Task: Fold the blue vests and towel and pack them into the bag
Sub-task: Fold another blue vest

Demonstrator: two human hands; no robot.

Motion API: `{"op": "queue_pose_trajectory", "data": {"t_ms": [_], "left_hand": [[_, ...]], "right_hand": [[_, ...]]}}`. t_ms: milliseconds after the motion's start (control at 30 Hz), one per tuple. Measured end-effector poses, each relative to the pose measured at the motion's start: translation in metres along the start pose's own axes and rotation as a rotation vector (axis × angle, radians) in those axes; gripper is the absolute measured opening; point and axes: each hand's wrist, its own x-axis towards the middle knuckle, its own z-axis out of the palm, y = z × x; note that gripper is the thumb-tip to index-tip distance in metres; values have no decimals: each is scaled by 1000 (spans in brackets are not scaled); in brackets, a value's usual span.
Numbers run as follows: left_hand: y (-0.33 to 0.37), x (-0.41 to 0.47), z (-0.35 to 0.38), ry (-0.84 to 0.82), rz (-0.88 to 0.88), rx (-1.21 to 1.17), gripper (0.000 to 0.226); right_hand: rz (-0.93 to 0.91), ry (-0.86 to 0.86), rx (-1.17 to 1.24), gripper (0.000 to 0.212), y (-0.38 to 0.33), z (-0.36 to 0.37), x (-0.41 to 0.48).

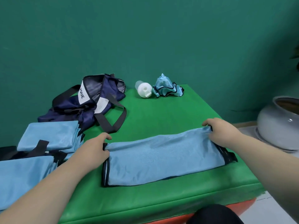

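Both bare forearms reach forward over a green padded mat (161, 113), elbows out of frame, hands well apart.

Left hand (97, 147): knuckles up, fingers curled, pinching the far left corner of a light-blue mesh vest with black trim (161, 159).

Right hand (221, 131): fingers curled over the vest's far right corner, thumb side toward the person, gripping the fabric edge.

The vest lies flat across the near middle of the mat as a long band running left to right. Its far edge is drawn taut between the two hands; its black-trimmed ends show at both sides.

Left of it, just beside the left forearm:
- a stack of folded light-blue vests (48, 135), squared off
- nearer, a larger flat light-blue cloth (21, 175); vest or towel cannot be told

Behind the stack, a navy fabric bag with black straps (90, 102) lies slumped, mouth open toward the camera, one strap looped out onto the mat.

At the far edge, against the teal wall (145, 38): a white plastic bottle (144, 89) on its side, and just beside it a crumpled light-blue vest (166, 87), unfolded.

Off the mat to the right, a grey glazed pot (278, 123).
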Motion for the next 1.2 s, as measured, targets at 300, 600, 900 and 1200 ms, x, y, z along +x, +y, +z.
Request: {"op": "queue_pose_trajectory", "data": {"t_ms": [300,600,900,1200], "left_hand": [[22,-24,51,221,594,248,41],[-6,-12,66,-225,337,433,112],[-30,-31,70,-163,149,184,115],[-40,-39,64,-175,226,58,117]], "right_hand": [[-286,62,-100,43,-64,50,-30],[-252,-87,-87,61,-58,94,-37],[-270,-88,-95,86,-55,90,-34],[-261,-119,-282,61,-68,85,-33]]}}
